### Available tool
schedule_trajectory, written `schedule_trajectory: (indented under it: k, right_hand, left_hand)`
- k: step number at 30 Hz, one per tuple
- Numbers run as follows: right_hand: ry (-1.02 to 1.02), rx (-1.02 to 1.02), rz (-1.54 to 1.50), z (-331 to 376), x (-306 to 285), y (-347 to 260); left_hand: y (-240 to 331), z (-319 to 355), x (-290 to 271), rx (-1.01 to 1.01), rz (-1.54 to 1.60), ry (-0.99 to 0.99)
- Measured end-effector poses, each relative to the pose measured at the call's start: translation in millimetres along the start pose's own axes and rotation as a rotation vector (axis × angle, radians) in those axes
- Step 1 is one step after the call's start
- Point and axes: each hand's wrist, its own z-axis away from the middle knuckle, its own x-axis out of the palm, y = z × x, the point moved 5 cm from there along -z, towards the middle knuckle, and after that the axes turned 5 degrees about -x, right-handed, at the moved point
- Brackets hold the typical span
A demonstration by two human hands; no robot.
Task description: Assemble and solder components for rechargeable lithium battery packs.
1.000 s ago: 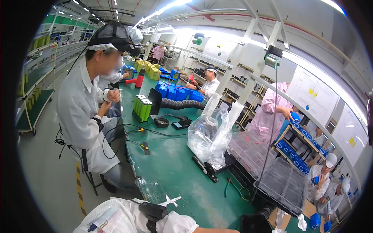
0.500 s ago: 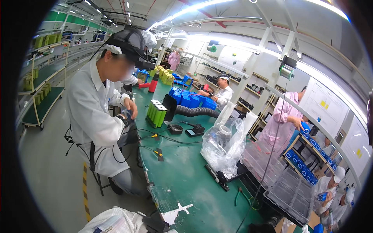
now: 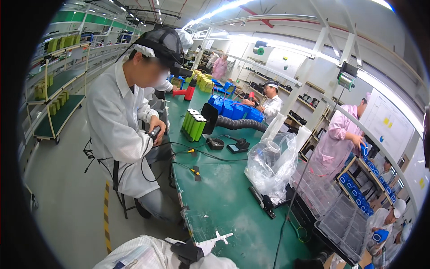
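Note:
Neither of my hands shows. A white sleeve [image 3: 143, 253] with a black strap-like piece [image 3: 187, 252] comes in at the lower edge, beside the near end of the green bench [image 3: 224, 188]. White tape strips [image 3: 219, 238] lie on the bench just beyond it. Farther right are a black bar-shaped tool [image 3: 262, 202] and a partly hidden green-handled tool [image 3: 294, 226]. A clear plastic bag [image 3: 268, 168] stands behind them. At the left, a seated co-worker [image 3: 118, 121] in a white coat holds a small dark device [image 3: 155, 132] with a cable.
Green battery cells [image 3: 194, 125] stand near a black flexible hose [image 3: 239, 123], a small black dish [image 3: 215, 143] and a soldering-iron stand [image 3: 238, 145]. Blue packs [image 3: 233, 109] sit farther back. Cables cross the bench. A clear divided tray [image 3: 342, 226] is at the right; a cart [image 3: 60, 114] stands left.
The view has shifted, so the scene sits farther right. The seated co-worker's hands have turned, showing the dark device. More of my white sleeve shows at the lower edge.

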Motion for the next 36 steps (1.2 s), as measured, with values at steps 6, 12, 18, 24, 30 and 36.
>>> schedule_trajectory:
  k: [6,12,18,24,30,36]
  right_hand:
    - [0.008,0.119,0.084,-3,-11,13]
    - [-0.129,0.237,0.177,-8,-11,14]
    - [-0.098,0.202,-0.081,12,-2,26]
    - [-0.015,-0.007,-0.263,-16,2,-11]
    - [0.158,-0.176,-0.329,-9,-10,-15]
    - [0.144,-0.238,-0.387,-11,-11,-9]
  left_hand:
    - [-11,17,-6,-0.111,0.023,-0.006]
    - [-13,46,5,-0.256,0.118,-0.115]
    - [-3,16,-56,-0.287,0.087,0.424]
    - [55,39,-107,0.050,0.320,1.363]
    - [102,37,-114,0.472,0.182,1.427]
    - [99,19,-105,0.412,0.342,1.454]
